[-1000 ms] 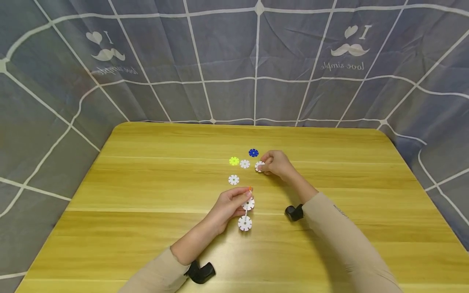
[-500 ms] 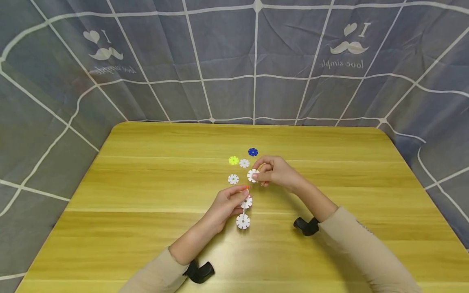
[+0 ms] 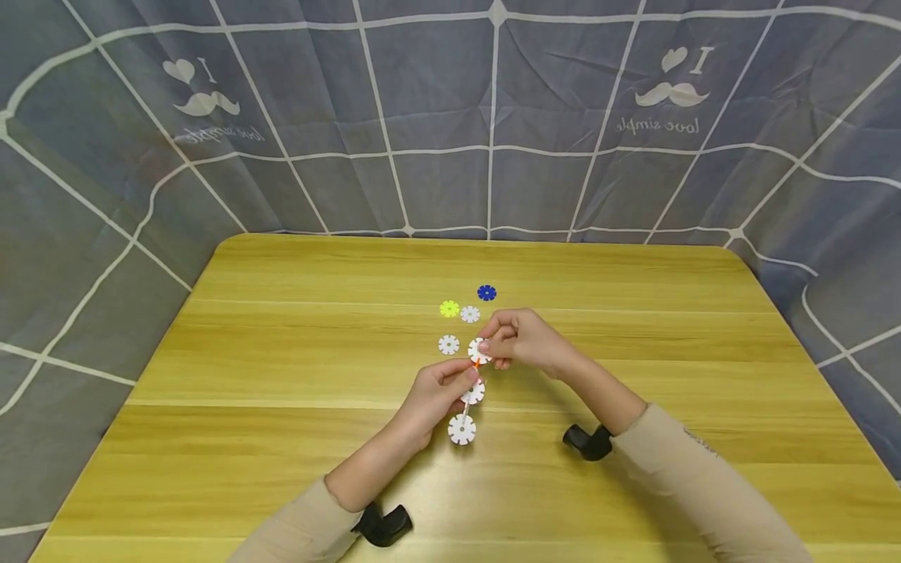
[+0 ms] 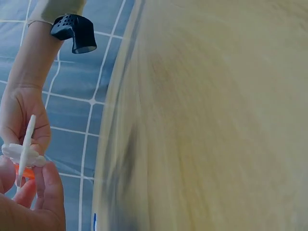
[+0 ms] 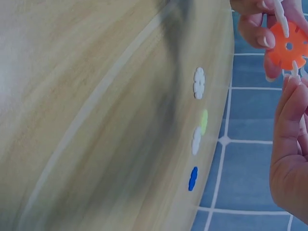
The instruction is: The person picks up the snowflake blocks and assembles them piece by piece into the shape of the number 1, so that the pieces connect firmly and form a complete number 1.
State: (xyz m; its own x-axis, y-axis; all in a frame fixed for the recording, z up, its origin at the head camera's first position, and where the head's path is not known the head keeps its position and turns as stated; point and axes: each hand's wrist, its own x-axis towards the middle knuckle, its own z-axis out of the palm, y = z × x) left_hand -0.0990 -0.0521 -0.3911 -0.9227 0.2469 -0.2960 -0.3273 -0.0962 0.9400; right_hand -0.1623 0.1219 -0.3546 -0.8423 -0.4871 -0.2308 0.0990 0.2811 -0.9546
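Note:
In the head view, my left hand pinches a chain of notched discs: a white disc by the fingertips, another white disc below, and a white one edge-on between. An orange disc sits at the chain's top, clearest in the right wrist view. My right hand pinches a white notched disc at the orange disc's edge. They appear to touch there; whether their slots interlock, I cannot tell. In the left wrist view, fingers partly cover the discs.
Loose on the wooden table lie a white disc, another white disc, a yellow-green disc and a blue disc. A grey curtain with white lines hangs behind. Each wrist carries a black camera mount.
My right hand has brought its white disc from near the loose discs, leftward and toward me, to the chain's orange disc. My left hand has stayed nearly still, the chain tilting slightly.

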